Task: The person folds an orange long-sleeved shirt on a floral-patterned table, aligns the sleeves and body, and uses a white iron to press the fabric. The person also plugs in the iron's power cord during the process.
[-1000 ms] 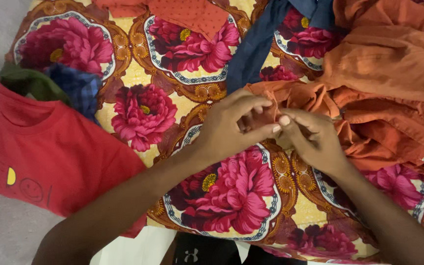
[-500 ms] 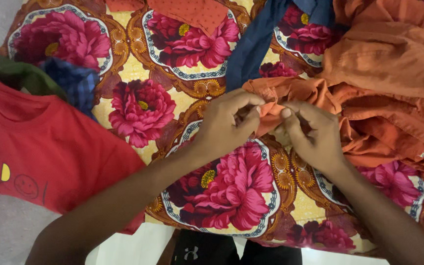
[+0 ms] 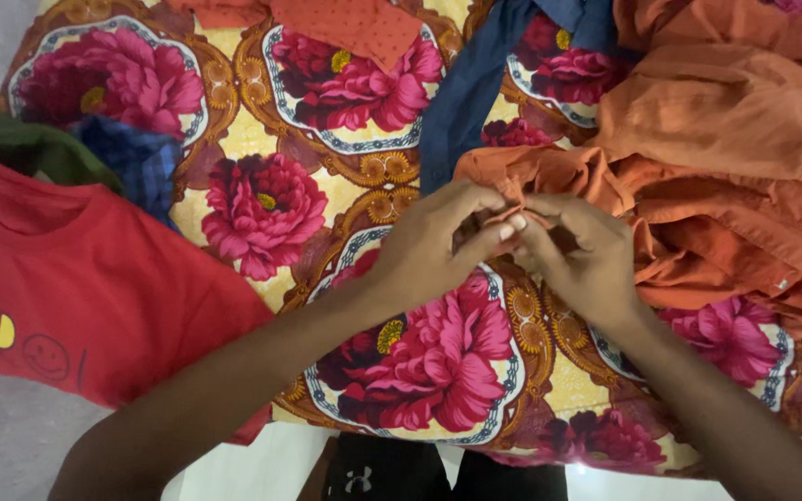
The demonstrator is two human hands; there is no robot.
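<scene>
An edge of the orange shirt is pinched between closed fingers of the left hand and the right hand; its bulk is heaped beyond the right hand. Soft, light, limp cloth is judged; hems are best gripped.

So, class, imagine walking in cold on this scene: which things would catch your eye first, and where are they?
Most striking is the floral bedsheet, with big pink blooms on yellow filling the middle. At its centre the left hand and right hand meet, pinching a fold of the crumpled orange garment heaped at the upper right. A red T-shirt lies flat at the left edge.
</scene>
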